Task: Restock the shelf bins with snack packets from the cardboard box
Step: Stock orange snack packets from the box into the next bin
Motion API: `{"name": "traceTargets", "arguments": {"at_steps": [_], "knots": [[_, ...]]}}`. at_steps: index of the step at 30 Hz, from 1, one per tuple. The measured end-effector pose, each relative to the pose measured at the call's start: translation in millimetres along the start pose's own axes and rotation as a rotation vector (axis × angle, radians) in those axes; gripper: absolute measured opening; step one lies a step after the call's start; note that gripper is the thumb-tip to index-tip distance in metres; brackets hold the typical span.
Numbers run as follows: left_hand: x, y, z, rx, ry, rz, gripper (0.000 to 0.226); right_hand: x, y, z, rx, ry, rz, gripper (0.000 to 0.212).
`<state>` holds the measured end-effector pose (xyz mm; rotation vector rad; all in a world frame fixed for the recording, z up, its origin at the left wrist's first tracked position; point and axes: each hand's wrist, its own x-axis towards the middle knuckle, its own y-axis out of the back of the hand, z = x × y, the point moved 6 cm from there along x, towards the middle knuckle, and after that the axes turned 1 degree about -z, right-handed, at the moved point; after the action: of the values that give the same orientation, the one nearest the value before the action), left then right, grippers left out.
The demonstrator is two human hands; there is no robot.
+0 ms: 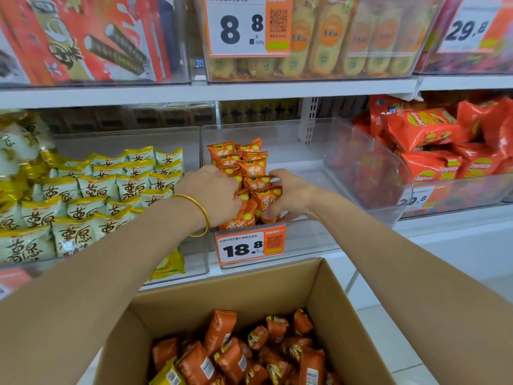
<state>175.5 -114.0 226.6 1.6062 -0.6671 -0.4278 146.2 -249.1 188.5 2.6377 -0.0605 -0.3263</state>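
Shelving (194,93) fills the frame; in its centre bin (299,162), left hand (213,193) and right hand (291,190) clasp orange snack packets (254,165) between curled fingers.

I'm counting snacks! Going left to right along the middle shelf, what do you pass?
You pass yellow-and-white packets → left hand → orange packets → right hand → red packets.

This is a shop's snack aisle: white metal shelves (277,90) carry clear plastic bins (361,168) heaped with snack packets (254,166), orange-and-white price tags (249,247) with QR codes front the bins, and an open cardboard box (249,287) of stock stands below.
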Motion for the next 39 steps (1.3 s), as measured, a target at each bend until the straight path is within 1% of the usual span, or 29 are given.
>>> {"name": "traceTargets", "arguments": {"at_steps": [2, 4, 6, 9, 11, 13, 15, 16, 17, 18, 19, 21, 22, 23, 25, 27, 28, 29, 31, 33, 35, 39], "knots": [[-1.3, -0.4, 1.0, 0.041, 0.003, -0.005, 0.026, -0.7, -1.8, -0.7, -0.047, -0.004, -0.011, 0.091], [-3.5, 0.8, 0.3, 0.076, 0.003, -0.003, 0.033, -1.7, -1.8, -1.2, -0.130, 0.004, -0.004, 0.094], [-9.7, 7.3, -1.9, 0.073, 0.012, 0.048, 0.037, -3.5, 0.2, -1.9, -0.181, 0.007, 0.019, 0.097], [-30.4, 21.4, -4.9, -0.039, 0.006, 0.236, 0.035, -8.8, 0.2, -6.1, -0.235, 0.008, 0.022, 0.095], [-55.2, 31.6, -2.3, -0.119, -0.031, 0.375, 0.034, -18.0, 2.2, -13.7, -0.342, 0.022, 0.034, 0.091], [-86.4, 38.2, 2.5, -0.193, -0.071, 0.500, 0.036, -37.0, 9.6, -27.6, -0.462, 0.110, 0.126, 0.085], [-121.7, 27.9, 13.0, -0.259, -0.104, 0.517, 0.033, -73.3, 15.9, -38.7, -0.477, 0.235, 0.278, 0.073], [-139.8, 16.8, 20.9, -0.290, -0.133, 0.491, 0.031, -95.8, 15.8, -40.2, -0.423, 0.302, 0.343, 0.063], [-155.7, 2.5, 29.2, -0.317, -0.167, 0.445, 0.030, -118.8, 10.7, -39.2, -0.356, 0.362, 0.364, 0.052], [-168.8, -16.4, 36.0, -0.330, -0.201, 0.372, 0.030, -135.9, -0.2, -31.8, -0.312, 0.387, 0.327, 0.042], [-179.7, -38.2, 42.2, -0.328, -0.232, 0.275, 0.030, -146.0, -16.3, -17.8, -0.302, 0.366, 0.230, 0.035], [-192.4, -79.4, 50.8, -0.309, -0.266, 0.075, 0.033, -145.0, -57.2, 28.5, -0.348, 0.169, -0.076, 0.028], [-194.7, -96.0, 53.9, -0.299, -0.272, 0.002, 0.035, -138.5, -76.3, 57.9, -0.396, 0.050, -0.214, 0.026], [-195.4, -110.5, 56.9, -0.291, -0.280, -0.057, 0.038, -128.5, -92.4, 88.9, -0.461, -0.039, -0.302, 0.025], [-196.1, -131.0, 60.3, -0.285, -0.290, -0.136, 0.040, -110.1, -116.0, 148.9, -0.623, -0.153, -0.365, 0.026], [-197.4, -141.3, 60.3, -0.282, -0.301, -0.175, 0.034, -102.5, -136.6, 200.7, -0.763, -0.206, -0.420, 0.032], [-199.0, -145.8, 59.4, -0.274, -0.308, -0.202, 0.031, -104.5, -148.0, 222.7, -0.810, -0.225, -0.476, 0.035], [-201.0, -150.5, 58.4, -0.260, -0.316, -0.228, 0.032, -109.2, -159.6, 241.2, -0.864, -0.247, -0.545, 0.038], [-204.5, -158.8, 56.7, -0.235, -0.333, -0.258, 0.043, -119.7, -178.8, 263.1, -0.979, -0.261, -0.649, 0.038], [-205.3, -163.0, 57.0, -0.242, -0.329, -0.263, 0.051, -122.5, -194.7, 268.5, -0.983, -0.230, -0.637, 0.034], [-205.0, -164.1, 58.0, -0.252, -0.313, -0.257, 0.052, -119.7, -209.8, 264.6, -0.879, -0.180, -0.549, 0.034], [-201.4, -167.4, 52.2, -0.210, -0.252, -0.324, 0.036, -105.7, -245.3, 251.5, -0.538, -0.084, -0.337, 0.056]]}}
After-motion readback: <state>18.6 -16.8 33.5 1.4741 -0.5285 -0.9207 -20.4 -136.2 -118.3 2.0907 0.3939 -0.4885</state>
